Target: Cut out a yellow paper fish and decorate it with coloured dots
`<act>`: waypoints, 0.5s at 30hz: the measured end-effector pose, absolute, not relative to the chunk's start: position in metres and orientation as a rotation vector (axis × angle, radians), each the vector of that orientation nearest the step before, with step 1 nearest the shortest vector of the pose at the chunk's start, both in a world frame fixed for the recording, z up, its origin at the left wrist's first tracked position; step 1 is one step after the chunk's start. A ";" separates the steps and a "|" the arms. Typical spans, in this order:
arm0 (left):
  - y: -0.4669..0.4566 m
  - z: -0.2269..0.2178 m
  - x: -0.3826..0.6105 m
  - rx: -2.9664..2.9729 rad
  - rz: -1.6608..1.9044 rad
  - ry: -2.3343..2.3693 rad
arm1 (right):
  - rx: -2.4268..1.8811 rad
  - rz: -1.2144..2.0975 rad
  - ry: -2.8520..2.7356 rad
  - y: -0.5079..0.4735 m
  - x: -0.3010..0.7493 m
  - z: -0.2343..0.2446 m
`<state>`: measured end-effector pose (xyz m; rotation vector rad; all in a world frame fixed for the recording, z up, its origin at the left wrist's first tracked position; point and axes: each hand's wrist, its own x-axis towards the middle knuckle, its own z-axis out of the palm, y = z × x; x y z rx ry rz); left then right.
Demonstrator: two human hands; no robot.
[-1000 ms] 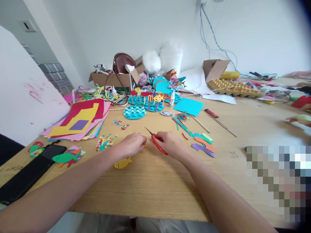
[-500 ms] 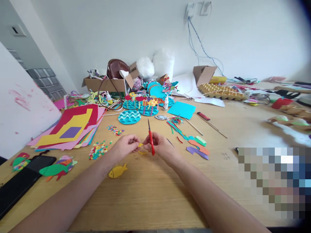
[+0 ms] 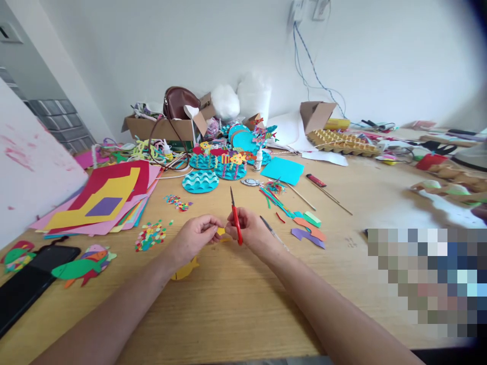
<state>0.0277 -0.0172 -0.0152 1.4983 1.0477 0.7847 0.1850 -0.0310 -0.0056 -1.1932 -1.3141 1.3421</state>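
Near edge of the desk (image 3: 236, 304): bare wood, with both forearms crossing it toward the middle.
Yellow fish (image 3: 191, 267): a paper cutout lying flat under the left wrist, partly hidden by it.
Left hand (image 3: 196, 235): grip pinched on a small yellow scrap (image 3: 220, 231), thumb and forefinger closed on its left end.
Yellow scrap: held just above the desk between the two hands, touching the fingertips of both.
Right hand (image 3: 253, 230): grip clenched around red scissors (image 3: 236, 223), with the handles buried in the palm. Its fingertips also meet the scrap.
Scissors: blades together, pointing up and away from the person, not on the scrap.
Handling: the scrap looks tiny and limp, so a firm pinch close to the working edge should stop it folding. With the scissors parked in the palm, the points are best kept clear of the left fingers, and it seems safer to turn the paper than the blades.
Left of the hands: a heap of confetti (image 3: 150, 236), then a green fish (image 3: 76, 267) beside a black phone (image 3: 23, 284).
Right of the hands: purple and orange cutouts (image 3: 309, 235), near but apart.
Middle of the desk: a stack of coloured sheets (image 3: 106, 197), blue wave discs (image 3: 200, 181), a glue bottle (image 3: 258, 160) and a teal sheet (image 3: 283, 171).
Far side: a cardboard box (image 3: 163, 128) with a brown bag (image 3: 178, 101) on it, and an egg tray (image 3: 342, 142) near the wall.
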 end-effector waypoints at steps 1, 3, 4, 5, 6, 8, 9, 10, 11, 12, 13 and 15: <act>-0.017 -0.016 0.027 1.522 0.791 1.056 | -1.193 1.338 -1.311 -0.030 0.185 -0.007; -0.016 -0.018 0.025 1.596 0.811 1.088 | -1.198 1.323 -1.304 -0.029 0.186 -0.009; -0.015 -0.019 0.024 1.647 0.822 1.109 | -1.202 1.314 -1.300 -0.028 0.187 -0.010; -0.014 -0.020 0.024 1.708 0.832 1.137 | -1.205 1.306 -1.297 -0.027 0.187 -0.011; -0.014 -0.020 0.023 1.778 0.839 1.166 | -1.208 1.298 -1.292 -0.027 0.188 -0.011; -0.013 -0.019 0.021 1.934 0.864 1.208 | -1.208 1.280 -1.282 -0.026 0.189 -0.011; -0.013 -0.018 0.021 2.008 0.886 1.212 | -1.205 1.271 -1.275 -0.026 0.189 -0.011; -0.014 -0.016 0.021 2.068 0.907 1.205 | -1.200 1.263 -1.266 -0.026 0.189 -0.011; -0.014 -0.015 0.021 2.103 0.924 1.190 | -1.194 1.256 -1.256 -0.026 0.189 -0.010; -0.015 -0.013 0.022 2.106 0.935 1.174 | -1.188 1.252 -1.246 -0.026 0.189 -0.010; -0.016 -0.012 0.022 2.078 0.936 1.163 | -1.180 1.252 -1.234 -0.027 0.189 -0.010; -0.018 -0.012 0.025 1.963 0.912 1.130 | -1.165 1.267 -1.202 -0.028 0.189 -0.010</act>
